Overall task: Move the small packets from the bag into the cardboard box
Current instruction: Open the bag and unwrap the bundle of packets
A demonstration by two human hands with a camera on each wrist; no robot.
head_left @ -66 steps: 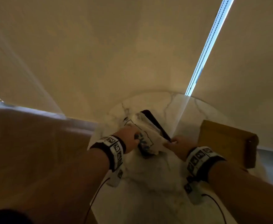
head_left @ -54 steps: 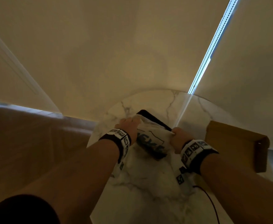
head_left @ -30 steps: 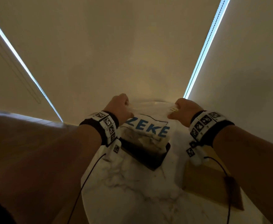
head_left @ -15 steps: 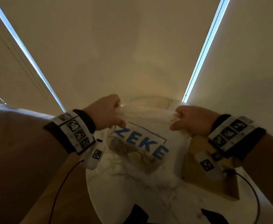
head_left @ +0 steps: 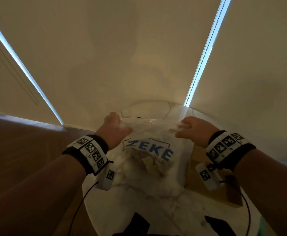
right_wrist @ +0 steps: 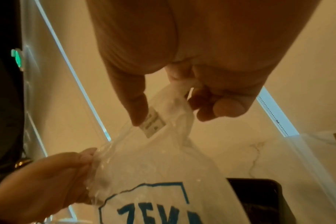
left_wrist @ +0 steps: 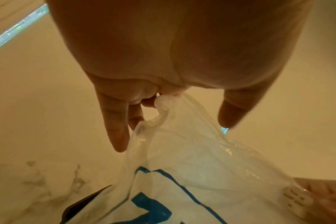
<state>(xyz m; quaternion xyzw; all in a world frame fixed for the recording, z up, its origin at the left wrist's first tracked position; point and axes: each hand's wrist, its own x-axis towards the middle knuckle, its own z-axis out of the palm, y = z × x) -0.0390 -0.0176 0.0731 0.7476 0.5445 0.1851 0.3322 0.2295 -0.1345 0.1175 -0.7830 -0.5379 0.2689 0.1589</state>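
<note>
A clear plastic bag with blue "ZEKE" lettering hangs above the marble table. My left hand grips its top left corner and my right hand grips its top right corner, stretching the top edge between them. Pale small packets lie bunched in the bag's lower part. In the left wrist view the bag is bunched in my left hand. In the right wrist view my right hand pinches the bag. The cardboard box sits at the right, partly behind my right wrist.
A black flat object lies on the table behind the bag. Two dark shapes stand at the table's near edge. Cables run from both wrist bands. Window blinds with bright gaps fill the background.
Both hands have lifted the bag off the table and pulled its top edge taut. The bag now hangs with the packets low inside. The head view has tilted up.
</note>
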